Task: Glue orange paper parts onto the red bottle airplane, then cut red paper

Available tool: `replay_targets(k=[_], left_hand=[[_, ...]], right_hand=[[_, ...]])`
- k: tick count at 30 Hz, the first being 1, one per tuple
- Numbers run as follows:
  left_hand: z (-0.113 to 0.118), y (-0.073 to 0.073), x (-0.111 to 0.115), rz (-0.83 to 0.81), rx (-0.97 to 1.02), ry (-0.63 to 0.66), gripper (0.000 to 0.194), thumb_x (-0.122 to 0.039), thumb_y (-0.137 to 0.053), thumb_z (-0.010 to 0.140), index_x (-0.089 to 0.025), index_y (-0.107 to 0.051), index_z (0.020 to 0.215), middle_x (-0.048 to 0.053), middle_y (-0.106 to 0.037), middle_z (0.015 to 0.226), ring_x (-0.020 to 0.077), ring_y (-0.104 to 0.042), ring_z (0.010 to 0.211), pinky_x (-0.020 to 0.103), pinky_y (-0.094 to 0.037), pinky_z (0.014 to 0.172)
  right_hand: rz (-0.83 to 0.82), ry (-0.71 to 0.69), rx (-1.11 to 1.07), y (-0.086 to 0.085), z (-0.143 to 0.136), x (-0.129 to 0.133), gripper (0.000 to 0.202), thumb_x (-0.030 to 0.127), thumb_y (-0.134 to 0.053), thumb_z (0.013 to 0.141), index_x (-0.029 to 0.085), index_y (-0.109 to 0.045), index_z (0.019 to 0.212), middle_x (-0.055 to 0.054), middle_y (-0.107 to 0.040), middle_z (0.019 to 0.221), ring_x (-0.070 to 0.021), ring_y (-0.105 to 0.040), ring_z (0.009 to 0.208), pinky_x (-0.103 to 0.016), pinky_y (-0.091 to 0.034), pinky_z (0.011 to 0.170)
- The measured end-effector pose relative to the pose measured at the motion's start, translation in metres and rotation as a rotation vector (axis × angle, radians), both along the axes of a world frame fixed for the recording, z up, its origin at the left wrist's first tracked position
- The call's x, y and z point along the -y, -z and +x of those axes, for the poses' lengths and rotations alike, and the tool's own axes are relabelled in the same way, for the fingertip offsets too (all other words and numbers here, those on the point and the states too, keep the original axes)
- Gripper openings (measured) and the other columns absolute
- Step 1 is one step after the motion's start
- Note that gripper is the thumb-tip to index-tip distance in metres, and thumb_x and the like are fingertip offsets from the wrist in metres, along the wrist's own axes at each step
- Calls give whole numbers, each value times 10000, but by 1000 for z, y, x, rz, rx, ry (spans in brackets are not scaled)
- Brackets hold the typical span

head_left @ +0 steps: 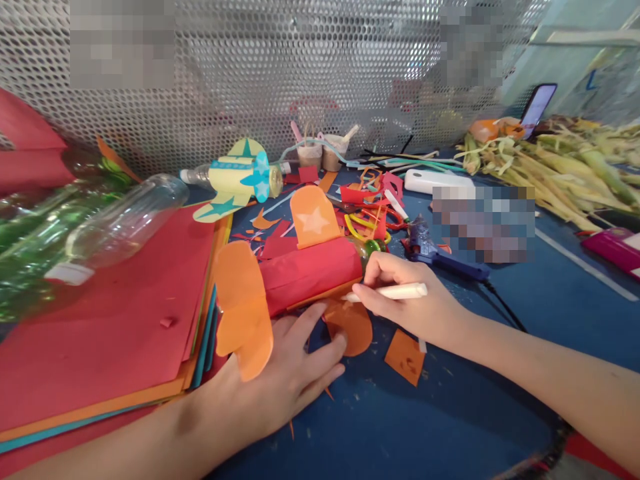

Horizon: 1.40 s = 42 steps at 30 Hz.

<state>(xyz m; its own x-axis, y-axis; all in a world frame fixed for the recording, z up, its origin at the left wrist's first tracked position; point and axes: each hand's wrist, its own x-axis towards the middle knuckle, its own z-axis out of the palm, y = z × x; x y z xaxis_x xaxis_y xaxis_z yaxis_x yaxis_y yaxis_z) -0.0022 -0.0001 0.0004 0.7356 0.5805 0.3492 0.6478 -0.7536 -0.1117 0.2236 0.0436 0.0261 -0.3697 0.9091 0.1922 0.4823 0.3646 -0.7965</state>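
My right hand (425, 317) pinching a marker (403, 291), left hand (293, 360) half-spread on orange paper fin (357, 330), cups (310, 157) near table's (500, 400) far edge

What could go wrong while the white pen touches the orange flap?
The white pen in the right hand might slip and mark the left hand, whose fingers are at the orange flap. The blue glue gun lies near the right hand; if hot, which I can't see, it could burn.

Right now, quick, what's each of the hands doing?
Left hand: open, fingertips touching the rounded dark-orange paper flap.
Right hand: closed, holding the slim white pen.
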Motion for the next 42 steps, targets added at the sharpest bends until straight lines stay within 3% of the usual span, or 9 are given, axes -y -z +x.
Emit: replay_targets(k=[7, 33, 38, 42], left_hand=[[1, 1, 2, 5, 9, -27, 276, -362, -413, 951, -316, -613, 1137, 111, -538, 1289, 217, -617, 851, 387, -525, 732], [1, -3, -1, 23, 17, -2, 294, -351, -377, 960, -307, -622, 1117, 110, -558, 1249, 205, -621, 809, 347, -513, 690], [2, -7, -2, 12, -13, 21, 309, -347, -356, 965, -289, -630, 1096, 120, -583, 1207, 208, -629, 770, 354, -530, 646], [2, -3, -2, 22, -4, 16, 300, -346, -370, 959, -287, -625, 1107, 128, -555, 1236, 217, -620, 772, 378, -535, 640]], right_hand=[[-28, -13, 8, 0, -1, 0, 234, 294, -574, 841, 218, -409, 693, 55, -542, 566, -82, -439, 478, -200, -329, 461], [-19, -29, 15, -1, 0, 1, 236, 275, -573, 857, 218, -410, 695, 58, -534, 573, -87, -478, 506, -190, -335, 468], [48, -19, -32, -1, -1, 2, 253, 260, -580, 850, 216, -396, 683, 76, -487, 551, -66, -395, 465, -184, -302, 443], [16, -88, -29, 0, -1, 4, 246, 279, -582, 864, 213, -405, 705, 81, -486, 561, -57, -378, 460, -177, -283, 424]])
